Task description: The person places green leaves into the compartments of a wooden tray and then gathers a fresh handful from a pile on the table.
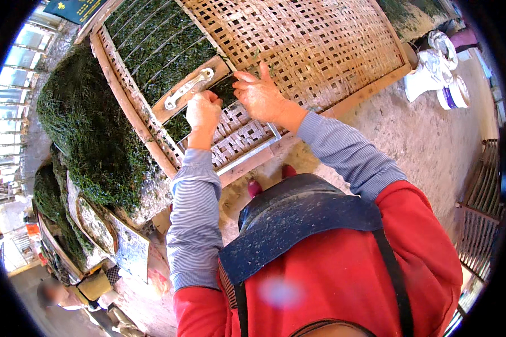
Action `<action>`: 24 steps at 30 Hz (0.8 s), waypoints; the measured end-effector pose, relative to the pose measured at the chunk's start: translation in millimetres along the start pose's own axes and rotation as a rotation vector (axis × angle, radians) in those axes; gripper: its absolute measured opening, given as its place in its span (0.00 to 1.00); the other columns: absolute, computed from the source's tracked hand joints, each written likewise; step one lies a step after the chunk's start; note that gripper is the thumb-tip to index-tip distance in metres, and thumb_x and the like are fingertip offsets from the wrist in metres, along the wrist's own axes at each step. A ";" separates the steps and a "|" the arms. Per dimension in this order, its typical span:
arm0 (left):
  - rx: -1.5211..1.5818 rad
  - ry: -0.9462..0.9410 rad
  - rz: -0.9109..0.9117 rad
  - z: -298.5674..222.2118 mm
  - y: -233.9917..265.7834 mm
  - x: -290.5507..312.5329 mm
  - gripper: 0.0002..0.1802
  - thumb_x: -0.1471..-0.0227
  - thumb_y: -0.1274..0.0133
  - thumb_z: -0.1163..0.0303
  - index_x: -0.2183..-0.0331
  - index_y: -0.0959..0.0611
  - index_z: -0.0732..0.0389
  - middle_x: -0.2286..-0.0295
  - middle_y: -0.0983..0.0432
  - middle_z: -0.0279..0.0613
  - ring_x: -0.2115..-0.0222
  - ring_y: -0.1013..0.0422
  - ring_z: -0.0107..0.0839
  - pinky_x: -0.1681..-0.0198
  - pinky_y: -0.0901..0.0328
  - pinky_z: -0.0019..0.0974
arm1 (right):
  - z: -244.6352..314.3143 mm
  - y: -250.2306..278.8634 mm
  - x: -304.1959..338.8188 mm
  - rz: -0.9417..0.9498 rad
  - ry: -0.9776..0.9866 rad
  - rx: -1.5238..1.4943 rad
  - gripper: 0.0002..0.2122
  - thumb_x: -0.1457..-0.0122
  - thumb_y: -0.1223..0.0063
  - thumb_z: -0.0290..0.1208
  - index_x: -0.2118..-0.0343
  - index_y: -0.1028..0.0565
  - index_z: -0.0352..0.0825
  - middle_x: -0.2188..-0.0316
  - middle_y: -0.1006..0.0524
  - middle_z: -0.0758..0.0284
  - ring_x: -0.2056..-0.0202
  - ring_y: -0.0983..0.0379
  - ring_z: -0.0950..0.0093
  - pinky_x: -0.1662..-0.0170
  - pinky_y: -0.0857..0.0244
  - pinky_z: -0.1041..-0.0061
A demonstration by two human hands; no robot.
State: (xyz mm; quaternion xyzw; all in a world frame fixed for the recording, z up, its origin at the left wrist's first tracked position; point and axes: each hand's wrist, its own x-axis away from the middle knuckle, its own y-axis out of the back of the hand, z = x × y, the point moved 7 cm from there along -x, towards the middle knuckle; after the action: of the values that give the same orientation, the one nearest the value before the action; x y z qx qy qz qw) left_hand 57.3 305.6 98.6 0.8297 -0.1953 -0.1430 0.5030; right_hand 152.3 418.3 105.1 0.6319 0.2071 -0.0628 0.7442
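My left hand (pixel 203 115) is closed, fingers curled, just beside a wooden board with a white metal handle (pixel 189 88). What its fingers hold, if anything, is hidden. My right hand (pixel 261 98) rests with fingers apart at the edge of the woven bamboo mat (pixel 320 39). Between the two hands shows a narrow strip of dark green, stringy plant matter (pixel 225 91). Beyond the board, a layer of the same green stuff (pixel 163 48) lies under thin parallel slats. A metal bar (pixel 253 156) runs along the near edge of the weave.
Left of the frame rises a big heap of dark green plant matter (pixel 90 123). A white bucket (pixel 454 92) and white bags (pixel 424 73) stand on the floor at the right. Slatted racks (pixel 480 208) are at the far right. Another person (pixel 67 295) is at the lower left.
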 end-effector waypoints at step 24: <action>-0.186 -0.221 -0.366 80.9 45.7 51.9 0.04 0.64 0.42 0.72 0.78 0.19 0.59 0.75 0.26 0.40 0.69 0.31 0.40 0.65 0.35 0.37 | 85.4 -31.2 -69.0 0.034 0.033 -0.016 0.07 0.53 0.47 0.38 0.75 0.26 0.41 0.70 0.31 0.72 0.64 0.34 0.72 0.62 0.45 0.64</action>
State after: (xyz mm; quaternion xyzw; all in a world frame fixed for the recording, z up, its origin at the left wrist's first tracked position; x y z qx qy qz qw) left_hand 59.8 199.2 100.6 0.7807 -0.0812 -0.3391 0.5185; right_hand 98.2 318.1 113.2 0.6304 0.2092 -0.0380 0.7466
